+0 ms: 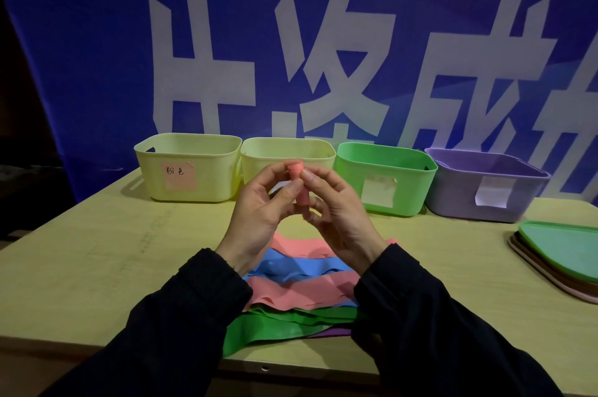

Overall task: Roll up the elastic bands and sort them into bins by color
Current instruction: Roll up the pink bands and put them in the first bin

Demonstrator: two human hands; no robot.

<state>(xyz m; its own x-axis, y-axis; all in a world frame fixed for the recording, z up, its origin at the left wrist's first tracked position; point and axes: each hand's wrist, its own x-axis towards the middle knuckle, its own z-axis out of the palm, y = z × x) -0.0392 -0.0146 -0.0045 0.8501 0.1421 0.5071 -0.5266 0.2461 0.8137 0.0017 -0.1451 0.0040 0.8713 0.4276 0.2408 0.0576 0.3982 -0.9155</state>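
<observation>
A tightly rolled pink elastic band [298, 181] stands upright between both hands above the table. My left hand [259, 212] pinches it from the left and my right hand [339, 212] pinches it from the right. Beneath my wrists lies a heap of flat bands: pink [291, 288], blue [291, 267], green [268, 328] and a sliver of purple [333, 333]. Along the back stand a yellow bin with a pink label [189, 167], a second yellow bin [288, 150], a green bin [385, 180] and a purple bin [485, 184].
A stack of bin lids [559, 257], green on top, lies at the table's right edge. A blue banner with large white characters [323, 57] hangs right behind the bins. The wooden table [97, 267] has bare surface on its left side.
</observation>
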